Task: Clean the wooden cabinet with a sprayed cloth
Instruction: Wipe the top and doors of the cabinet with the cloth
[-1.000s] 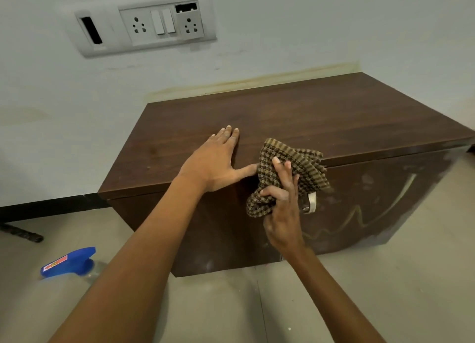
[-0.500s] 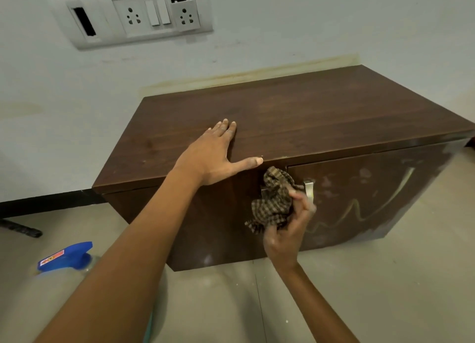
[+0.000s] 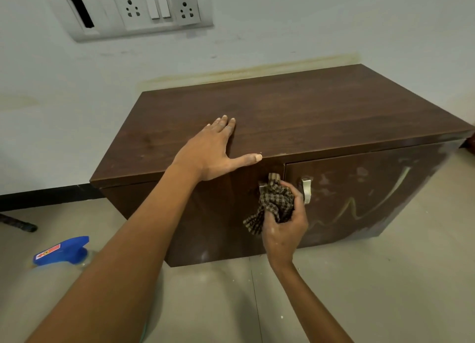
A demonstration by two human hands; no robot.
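A low dark wooden cabinet (image 3: 308, 116) stands on the floor against a white wall. Its right door (image 3: 372, 188) carries dusty smears and a pale wavy streak. My left hand (image 3: 213, 152) lies flat and open on the top near the front edge, thumb along the edge. My right hand (image 3: 285, 224) grips a bunched brown checked cloth (image 3: 272, 203) and presses it against the cabinet front, over the left door's metal handle (image 3: 262, 187). The right door's handle (image 3: 306, 189) shows just right of the cloth.
A spray bottle with a blue head (image 3: 64, 250) stands on the tiled floor at the left, partly behind my left forearm. A socket and switch panel (image 3: 144, 8) is on the wall above. A dark rod (image 3: 18, 223) lies on the floor at far left.
My right hand has taken the cloth down from the top front edge onto the cabinet's front face by the handles. The left hand has stayed flat on the top.
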